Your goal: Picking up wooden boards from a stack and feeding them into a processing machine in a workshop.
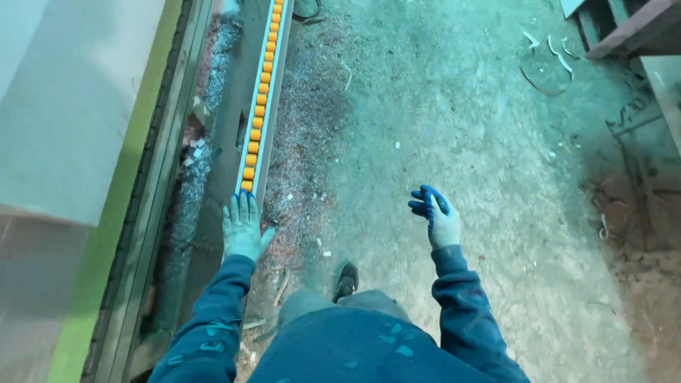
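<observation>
Orange-roller rail (261, 99): left hand (243, 228) flat on near end, ungripped; right hand (436, 215) half-curled, empty.

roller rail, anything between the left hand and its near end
Nothing visible. The gloved left hand has its fingertips right at the near end of the roller rail, whether touching is unclear. The right hand hangs free over the floor.
</observation>
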